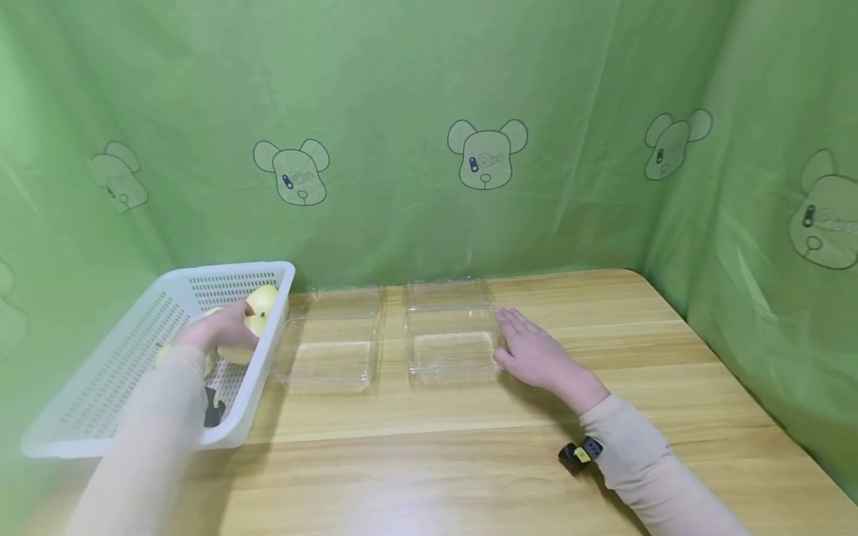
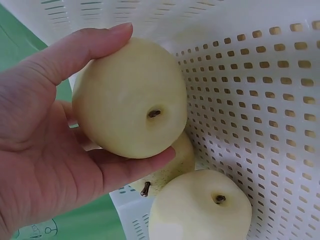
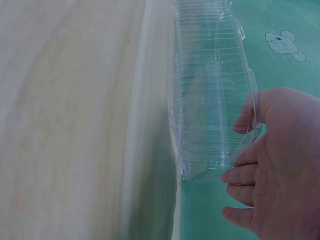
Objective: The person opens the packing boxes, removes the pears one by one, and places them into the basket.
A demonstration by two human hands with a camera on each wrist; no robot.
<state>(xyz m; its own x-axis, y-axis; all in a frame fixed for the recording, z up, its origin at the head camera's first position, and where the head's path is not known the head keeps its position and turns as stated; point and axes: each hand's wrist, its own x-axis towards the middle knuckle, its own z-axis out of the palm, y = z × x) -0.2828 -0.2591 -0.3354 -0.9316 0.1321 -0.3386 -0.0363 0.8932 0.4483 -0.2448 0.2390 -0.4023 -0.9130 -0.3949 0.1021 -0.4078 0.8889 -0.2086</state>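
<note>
My left hand (image 1: 224, 327) is inside the white basket, gripping a pale yellow round pear (image 2: 130, 95) with thumb on one side and fingers on the other. The pear's stem faces the left wrist camera. Beneath it a second pear (image 2: 175, 167) is partly hidden, and another pear (image 2: 200, 212) sits close by. On the right, my right hand (image 1: 536, 361) is at the right edge of a clear plastic box (image 1: 452, 350), fingers extended. In the right wrist view, a digit shows through the box's transparent rim (image 3: 256, 107).
The perforated white basket (image 1: 290, 283) stands at the table's left. Another clear plastic box (image 1: 331, 361), its lid raised at the back, lies between basket and right-hand box. A green curtain (image 1: 389, 223) hangs behind the wooden table (image 1: 402, 461).
</note>
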